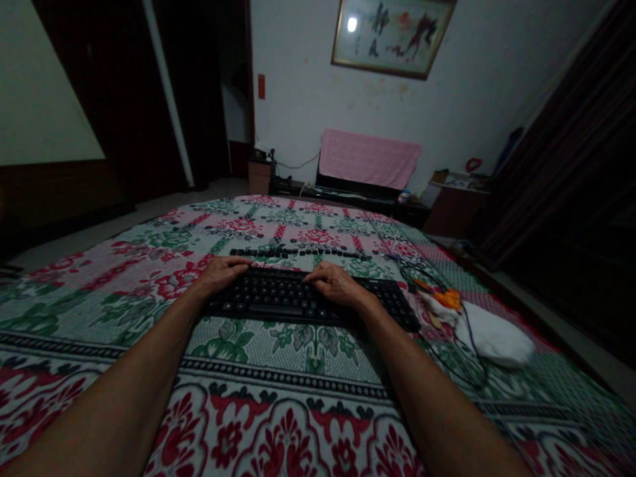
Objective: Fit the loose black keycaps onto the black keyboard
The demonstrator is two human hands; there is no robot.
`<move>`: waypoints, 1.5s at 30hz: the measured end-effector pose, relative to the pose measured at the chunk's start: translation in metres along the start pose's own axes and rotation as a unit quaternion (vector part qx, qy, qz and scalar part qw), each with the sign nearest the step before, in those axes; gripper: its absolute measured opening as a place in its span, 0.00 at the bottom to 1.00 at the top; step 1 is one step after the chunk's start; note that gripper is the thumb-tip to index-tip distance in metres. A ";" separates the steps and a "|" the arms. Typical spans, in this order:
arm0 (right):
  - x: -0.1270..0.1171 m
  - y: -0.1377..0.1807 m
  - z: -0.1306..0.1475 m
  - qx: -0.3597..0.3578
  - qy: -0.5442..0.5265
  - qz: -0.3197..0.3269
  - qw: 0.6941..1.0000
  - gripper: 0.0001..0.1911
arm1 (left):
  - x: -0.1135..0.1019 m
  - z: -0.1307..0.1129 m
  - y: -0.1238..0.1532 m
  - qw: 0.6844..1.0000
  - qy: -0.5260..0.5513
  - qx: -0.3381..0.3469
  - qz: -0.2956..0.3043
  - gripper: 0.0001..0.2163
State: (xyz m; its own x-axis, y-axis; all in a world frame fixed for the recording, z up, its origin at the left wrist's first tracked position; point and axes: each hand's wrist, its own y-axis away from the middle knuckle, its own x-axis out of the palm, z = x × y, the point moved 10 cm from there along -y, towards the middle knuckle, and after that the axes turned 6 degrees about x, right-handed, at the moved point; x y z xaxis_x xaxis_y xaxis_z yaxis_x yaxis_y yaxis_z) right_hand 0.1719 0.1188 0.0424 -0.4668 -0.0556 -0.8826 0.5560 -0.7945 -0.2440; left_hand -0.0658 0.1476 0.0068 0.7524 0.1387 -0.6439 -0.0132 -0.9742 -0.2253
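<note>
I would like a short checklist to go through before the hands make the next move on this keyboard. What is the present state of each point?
1. Keyboard lying flat on the patterned cover: ok.
2. Left hand at the keyboard's far left corner: ok.
3. Right hand empty: cannot tell; its fingertips are over the keyboard, but any small piece there is too unclear.
4. Small black pieces apart from both hands: ok, roughly lined up beyond the keyboard.
5. White bundle apart from the right hand: ok.
6. Light enough to read key markings: not ok, dim.
</note>
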 end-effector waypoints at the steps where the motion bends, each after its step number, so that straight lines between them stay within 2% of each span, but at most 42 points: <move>1: -0.002 0.000 -0.002 0.001 -0.013 -0.006 1.000 0.14 | 0.000 0.001 0.000 1.000 -0.001 0.002 0.002 0.16; 6: -0.014 0.001 -0.013 0.006 -0.033 -0.043 0.999 0.12 | 0.001 0.001 -0.001 1.000 0.007 0.009 -0.004 0.15; 20: -0.012 0.006 -0.001 -0.011 -0.004 -0.010 1.000 0.14 | 0.001 0.004 -0.002 1.000 0.009 0.007 -0.008 0.15; 33: -0.010 0.008 -0.002 -0.012 0.019 -0.039 0.999 0.15 | 0.001 0.004 -0.003 1.000 0.007 0.008 -0.004 0.16; 39: -0.011 0.014 -0.003 -0.009 0.022 -0.086 0.996 0.14 | 0.003 0.006 -0.003 1.000 0.018 0.001 0.000 0.16; 42: -0.011 0.015 -0.007 0.011 0.004 -0.085 0.996 0.14 | 0.002 0.006 -0.003 1.000 0.021 0.000 -0.008 0.15; 45: -0.018 0.017 -0.019 0.070 -0.037 -0.112 0.991 0.15 | 0.001 0.006 -0.003 1.000 0.017 0.008 -0.010 0.15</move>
State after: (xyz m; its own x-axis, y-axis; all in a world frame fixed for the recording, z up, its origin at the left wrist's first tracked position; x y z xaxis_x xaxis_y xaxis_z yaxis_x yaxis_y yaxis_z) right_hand 0.2033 0.1177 0.0461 -0.6194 0.0919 -0.7797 0.3349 -0.8673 -0.3683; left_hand -0.0691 0.1519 0.0026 0.7745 0.1512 -0.6142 -0.0082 -0.9685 -0.2488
